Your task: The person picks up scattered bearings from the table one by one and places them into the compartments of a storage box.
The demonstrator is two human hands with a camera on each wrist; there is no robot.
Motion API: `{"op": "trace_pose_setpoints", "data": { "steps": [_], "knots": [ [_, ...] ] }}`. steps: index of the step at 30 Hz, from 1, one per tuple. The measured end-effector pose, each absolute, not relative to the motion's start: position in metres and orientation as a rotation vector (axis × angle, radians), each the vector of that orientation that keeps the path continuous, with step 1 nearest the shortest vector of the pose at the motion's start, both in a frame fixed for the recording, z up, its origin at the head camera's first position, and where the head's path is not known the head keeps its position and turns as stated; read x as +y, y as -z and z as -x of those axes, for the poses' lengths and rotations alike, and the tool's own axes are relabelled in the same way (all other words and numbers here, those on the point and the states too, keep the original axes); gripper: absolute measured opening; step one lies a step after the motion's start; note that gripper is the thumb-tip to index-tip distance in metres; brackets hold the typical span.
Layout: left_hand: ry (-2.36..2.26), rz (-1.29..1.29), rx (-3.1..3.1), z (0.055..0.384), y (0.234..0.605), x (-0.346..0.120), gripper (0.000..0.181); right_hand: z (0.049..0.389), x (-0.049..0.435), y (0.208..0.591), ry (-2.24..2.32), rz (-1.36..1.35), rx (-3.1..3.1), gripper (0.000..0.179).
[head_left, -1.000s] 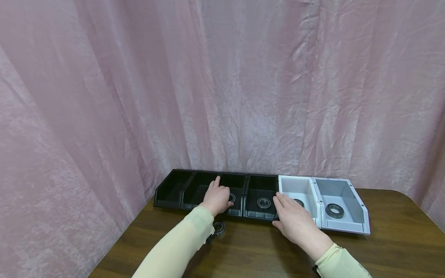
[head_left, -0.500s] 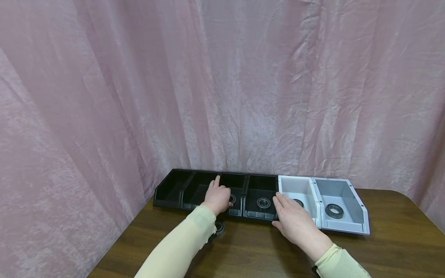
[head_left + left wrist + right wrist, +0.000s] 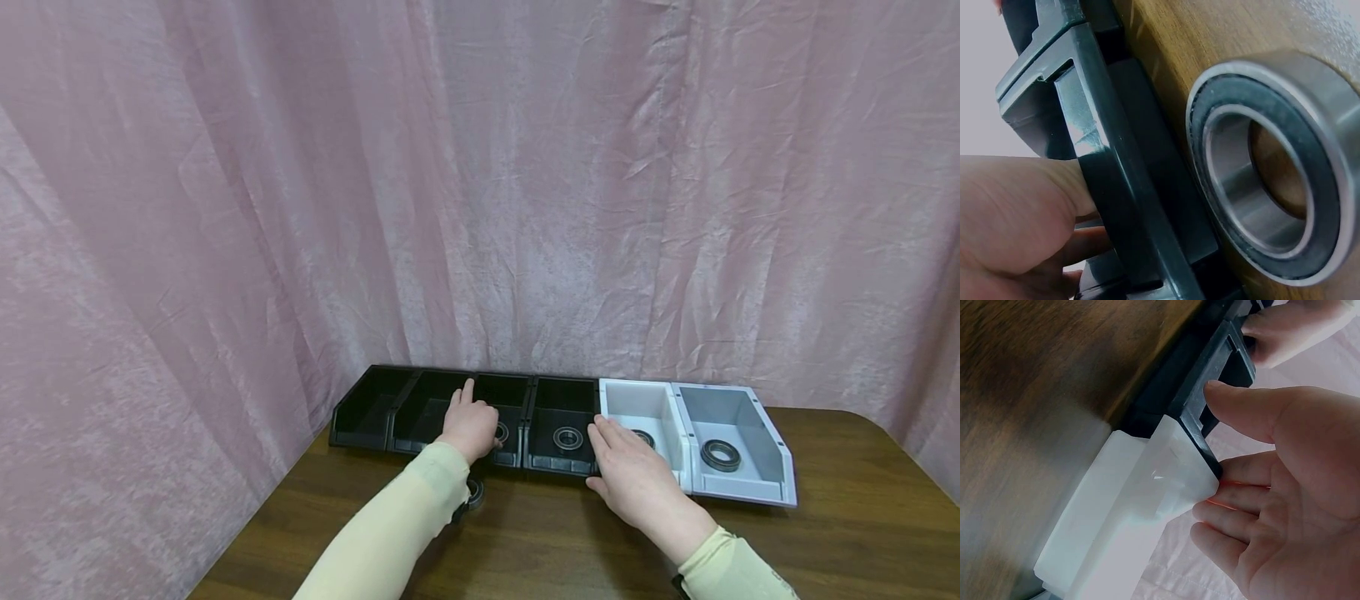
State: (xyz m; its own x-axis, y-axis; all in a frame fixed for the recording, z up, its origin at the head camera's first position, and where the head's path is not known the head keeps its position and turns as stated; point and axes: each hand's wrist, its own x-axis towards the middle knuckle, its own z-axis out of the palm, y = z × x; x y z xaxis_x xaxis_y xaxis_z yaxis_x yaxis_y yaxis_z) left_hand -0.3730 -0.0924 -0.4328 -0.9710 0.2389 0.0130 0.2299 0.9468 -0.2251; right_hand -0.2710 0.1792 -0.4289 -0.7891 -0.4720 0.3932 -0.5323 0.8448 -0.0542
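Black open-front bins point(image 3: 427, 404) and two pale bins point(image 3: 645, 397) stand side by side. My left hand point(image 3: 470, 427) lies over the divider between two middle black bins, index finger stretched forward; its thumb meets the front lip in the left wrist view. A ball bearing point(image 3: 502, 432) in that bin is partly covered by the hand. Another bearing point(image 3: 558, 438) lies in the black bin to its right. My right hand point(image 3: 636, 475), fingers extended, touches the joint between the last black bin and the first pale bin, partly hiding a bearing point(image 3: 645, 436).
On the wooden table point(image 3: 540, 542), in front of the black bins, a bearing point(image 3: 1335, 106) lies beside the left sleeve point(image 3: 397, 525). The rightmost pale bin holds a dark-ringed bearing point(image 3: 707, 457). A pink curtain point(image 3: 480, 183) hangs behind the bins.
My left forearm has shifted slightly right, covering a little more of the bearing on the table. The right hand stays in place.
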Motion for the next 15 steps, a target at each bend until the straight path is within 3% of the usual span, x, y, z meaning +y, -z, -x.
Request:
{"op": "trace_pose_setpoints", "data": {
  "steps": [15],
  "knots": [
    [-0.363,0.395,-3.04,0.3683,0.4254,-0.0925,0.029,0.2704,0.1792,0.4278,-0.235,-0.754,-2.669,0.073]
  ]
}}
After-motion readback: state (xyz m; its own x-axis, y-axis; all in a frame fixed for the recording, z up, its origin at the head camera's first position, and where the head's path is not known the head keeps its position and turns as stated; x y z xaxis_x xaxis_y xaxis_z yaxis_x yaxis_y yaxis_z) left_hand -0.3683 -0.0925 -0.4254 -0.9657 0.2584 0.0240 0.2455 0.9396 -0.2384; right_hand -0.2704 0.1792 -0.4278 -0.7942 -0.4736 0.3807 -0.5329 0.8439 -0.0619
